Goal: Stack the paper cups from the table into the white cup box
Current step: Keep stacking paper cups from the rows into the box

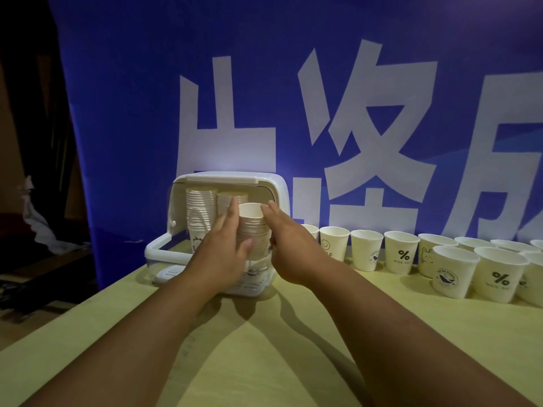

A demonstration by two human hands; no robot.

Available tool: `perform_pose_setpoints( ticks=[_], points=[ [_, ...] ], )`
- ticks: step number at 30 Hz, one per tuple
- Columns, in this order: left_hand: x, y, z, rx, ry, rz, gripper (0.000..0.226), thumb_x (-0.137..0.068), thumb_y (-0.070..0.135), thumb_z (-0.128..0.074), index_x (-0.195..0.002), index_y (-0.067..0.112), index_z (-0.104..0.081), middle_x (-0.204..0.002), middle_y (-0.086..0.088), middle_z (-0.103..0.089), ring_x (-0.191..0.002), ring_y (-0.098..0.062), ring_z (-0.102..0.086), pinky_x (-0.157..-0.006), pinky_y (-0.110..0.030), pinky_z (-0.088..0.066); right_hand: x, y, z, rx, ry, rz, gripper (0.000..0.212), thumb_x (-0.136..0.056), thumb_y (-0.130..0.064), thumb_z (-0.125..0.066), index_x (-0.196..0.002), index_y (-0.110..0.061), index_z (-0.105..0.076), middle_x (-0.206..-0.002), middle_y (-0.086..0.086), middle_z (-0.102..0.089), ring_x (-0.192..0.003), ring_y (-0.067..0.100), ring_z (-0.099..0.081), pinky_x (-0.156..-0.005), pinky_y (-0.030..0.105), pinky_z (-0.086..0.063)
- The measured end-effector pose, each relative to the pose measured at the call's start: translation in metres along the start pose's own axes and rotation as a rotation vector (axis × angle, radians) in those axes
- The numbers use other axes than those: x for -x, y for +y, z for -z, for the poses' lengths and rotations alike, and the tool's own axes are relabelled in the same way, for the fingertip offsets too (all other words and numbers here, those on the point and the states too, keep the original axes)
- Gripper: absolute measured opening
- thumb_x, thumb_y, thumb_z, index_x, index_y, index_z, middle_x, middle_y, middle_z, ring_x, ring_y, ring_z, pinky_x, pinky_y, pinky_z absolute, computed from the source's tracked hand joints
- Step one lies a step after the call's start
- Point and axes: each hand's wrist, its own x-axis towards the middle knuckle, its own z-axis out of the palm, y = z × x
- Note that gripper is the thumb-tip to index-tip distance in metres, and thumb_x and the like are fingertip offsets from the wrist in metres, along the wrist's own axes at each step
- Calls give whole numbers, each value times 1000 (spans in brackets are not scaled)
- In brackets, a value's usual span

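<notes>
Banner (323, 113): blue, hanging behind the white cup box (276, 192), and showing large white Chinese characters.
Printed cups: to the right of the box, a loose cup (401, 254) is showing "%" over "NICE DAY". A nearer one (499, 279) is carrying the same "%" mark. The cup with a smiley (333, 245) is showing letters ending in "LO". The ring of text on the whale cup (452, 273) is reading too small to make out.
Stack of cups (254, 230): you are holding it upright in the open front of the box, at its right side.
Left hand (223, 248): you are clasping the stack with it. The fingers are running straight up its left side and the thumb is lying across its front.
Right hand (289, 248): you are pressing it flat against the right side of the stack, with the fingers stretched out and close together.
Box contents: two tall nested stacks are standing inside. One (199, 210) is at the left and one (227, 198) is in the middle, partly behind your left fingers.
Lid (160, 248): it is hanging open at the front left of the box.
Tabletop (264, 348): it is carrying the box and the rows of loose cups to the box's right.
</notes>
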Motion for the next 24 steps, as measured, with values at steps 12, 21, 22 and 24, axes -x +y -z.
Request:
perform_pose_setpoints(
  ticks=[12,21,22,24],
  points=[
    [10,15,10,-64,306,-88,21,-90,26,-66,-108,26,-56,-111,7,-55,-95,-18,-57,-70,-34,-53,16,9,16,-14,211,-186,17,-97,-25,-59,-108,-24,-72,-98,-6,-70,-80,12,-63,-75,23,-50],
    [35,61,-21,-35,-4,-81,11,-93,35,-64,-83,31,-65,-77,14,-63,-73,-5,-58,-61,-25,-48,59,58,44,125,152,-338,11,-94,-30,-62,-102,-29,-70,-89,-11,-68,-76,7,-63,-75,30,-59],
    [37,65,-28,-26,-39,-72,10,-93,36,-65,-84,32,-66,-78,15,-64,-74,-6,-59,-63,-26,-50,70,67,49,144,139,-362,10,-95,-29,-61,-100,-30,-70,-88,-11,-68,-76,6,-63,-74,28,-59],
    [38,75,-41,-12,-94,-56,10,-92,39,-65,-85,32,-67,-78,15,-65,-75,-6,-61,-68,-28,-55,91,87,57,186,115,-433,8,-95,-28,-61,-96,-31,-69,-85,-12,-67,-74,6,-62,-72,26,-58]
  ],
)
